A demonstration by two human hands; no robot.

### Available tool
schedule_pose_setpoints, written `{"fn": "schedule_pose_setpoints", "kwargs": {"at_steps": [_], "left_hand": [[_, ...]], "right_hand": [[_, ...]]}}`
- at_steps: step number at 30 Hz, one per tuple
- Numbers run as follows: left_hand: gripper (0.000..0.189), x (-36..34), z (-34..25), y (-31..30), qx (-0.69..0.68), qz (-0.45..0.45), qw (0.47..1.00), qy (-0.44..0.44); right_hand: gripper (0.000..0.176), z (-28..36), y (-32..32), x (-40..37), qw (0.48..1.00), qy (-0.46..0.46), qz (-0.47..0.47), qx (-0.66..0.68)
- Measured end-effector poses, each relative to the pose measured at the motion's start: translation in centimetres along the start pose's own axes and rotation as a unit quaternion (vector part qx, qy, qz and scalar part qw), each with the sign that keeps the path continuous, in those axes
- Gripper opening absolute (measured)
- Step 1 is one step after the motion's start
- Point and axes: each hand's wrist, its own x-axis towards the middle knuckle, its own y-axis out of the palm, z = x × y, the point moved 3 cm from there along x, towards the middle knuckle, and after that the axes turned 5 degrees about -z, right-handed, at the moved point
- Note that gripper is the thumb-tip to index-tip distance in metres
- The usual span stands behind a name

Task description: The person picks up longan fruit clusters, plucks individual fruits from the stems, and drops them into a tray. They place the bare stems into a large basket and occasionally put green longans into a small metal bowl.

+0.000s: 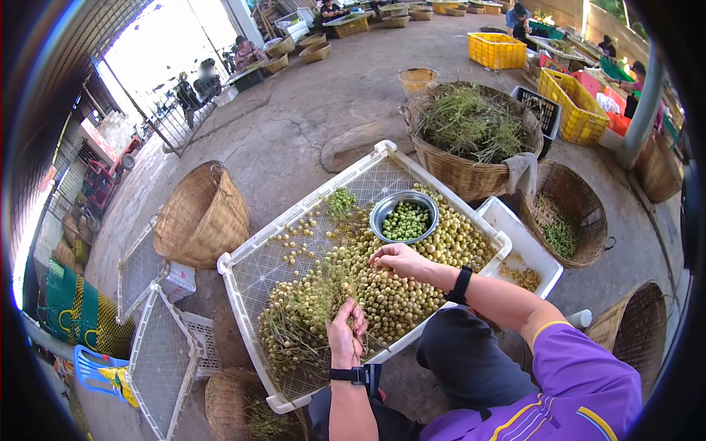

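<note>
A white-rimmed mesh tray (309, 195) lies in front of me, spread with small round yellow-brown fruits (401, 305). My left hand (346, 331), low over the tray, is closed around a bunch of thin green-brown stems (334, 283). More stems with fruits on them lie beside it to the left. My right hand (401, 261) is just above the loose fruits, its fingers curled down and together; what they hold, if anything, is hidden. Beyond that hand, a metal bowl (376, 220) of small green fruits (406, 220) sits on the fruits in the tray.
A large wicker basket (463, 176) heaped with bare stems (474, 121) stands beyond the tray. Another wicker basket (198, 213) leans at left; one with green fruits (562, 235) is at right. A white bin (544, 261) adjoins the tray. Several people work farther back.
</note>
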Motion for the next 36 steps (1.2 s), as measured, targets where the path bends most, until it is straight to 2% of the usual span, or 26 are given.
{"fn": "schedule_pose_setpoints", "kwargs": {"at_steps": [2, 4, 5, 6, 8, 10, 12, 15, 16, 18, 19, 20, 21, 22, 23, 26, 28, 32, 34, 36], "left_hand": [[0.008, -0.1, 0.1, 0.3, -0.037, -0.006, 0.999, -0.021], [0.009, 0.3, 0.3, -0.1, -0.031, -0.008, 0.999, -0.012], [0.009, 0.3, 0.3, -0.2, -0.026, -0.012, 1.000, -0.003], [0.009, 0.3, 0.2, -0.1, -0.027, -0.012, 1.000, -0.003], [0.012, 0.1, 0.0, 0.1, 0.034, -0.036, 0.999, 0.022], [0.012, 0.3, 0.3, 0.1, 0.057, -0.053, 0.996, 0.036], [0.013, 0.2, 0.5, 0.1, 0.081, -0.066, 0.993, 0.051], [0.016, 0.1, 0.8, 0.1, 0.086, -0.105, 0.989, 0.052], [0.020, 0.4, 1.4, -0.4, 0.070, -0.188, 0.978, 0.057], [0.027, 0.6, 1.4, -0.7, 0.085, -0.158, 0.983, 0.042], [0.081, 0.5, 1.2, -0.8, 0.061, -0.152, 0.986, 0.029], [0.082, 0.4, 1.0, -0.5, 0.076, -0.133, 0.988, 0.030], [0.076, 0.2, 0.9, -0.2, 0.092, -0.178, 0.979, 0.032], [0.063, 1.6, 1.9, -2.0, 0.101, -0.147, 0.984, 0.030], [0.029, -1.4, -0.2, 1.0, 0.186, -0.140, 0.972, 0.028], [0.037, -1.2, -0.3, 0.9, 0.197, -0.099, 0.975, 0.011], [0.038, -1.5, -0.3, 1.1, 0.202, -0.099, 0.974, 0.014], [0.039, -1.5, -0.3, 1.2, 0.212, -0.087, 0.973, -0.005], [0.039, -2.1, -0.7, 1.6, 0.240, -0.111, 0.965, 0.008], [0.041, -1.1, -0.1, 0.7, 0.218, -0.097, 0.971, 0.017]], "right_hand": [[0.026, -0.8, -0.5, 0.5, 0.999, -0.005, 0.017, -0.026], [0.027, -1.1, -1.0, 0.6, 0.982, -0.036, 0.012, -0.185], [0.027, -1.1, -0.9, 0.5, 0.982, -0.036, 0.012, -0.185], [0.025, -0.7, -0.8, 0.3, 0.962, -0.116, -0.026, -0.244], [0.023, 1.5, -0.1, -1.3, 0.890, -0.269, -0.099, -0.354], [0.019, 4.3, 0.8, -3.3, 0.900, -0.271, -0.101, -0.325], [0.017, 6.6, 1.8, -4.9, 0.909, -0.288, -0.061, -0.295], [0.025, 6.3, 3.2, -5.2, 0.922, -0.265, -0.026, -0.280], [0.029, 6.2, 3.6, -5.3, 0.920, -0.245, -0.025, -0.306], [0.032, 5.7, 3.9, -5.0, 0.931, -0.208, -0.014, -0.299], [0.033, 5.2, 4.0, -4.7, 0.938, -0.206, -0.007, -0.279], [0.033, 5.0, 4.0, -4.5, 0.943, -0.208, 0.005, -0.260], [0.032, 4.7, 4.0, -4.3, 0.950, -0.207, 0.013, -0.234], [0.031, 4.5, 4.0, -4.1, 0.953, -0.186, 0.015, -0.237], [0.029, 4.4, 4.0, -4.0, 0.957, -0.177, 0.015, -0.228], [0.029, 2.8, 3.8, -2.8, 0.977, -0.125, 0.052, -0.165], [0.027, 2.6, 3.9, -2.9, 0.980, -0.127, 0.052, -0.147], [0.030, 2.8, 3.5, -3.3, 0.991, -0.053, 0.107, -0.055], [0.030, 3.2, 3.3, -3.4, 0.990, -0.066, 0.108, -0.061], [0.031, 3.8, 3.2, -4.0, 0.984, -0.092, 0.107, -0.105]]}}
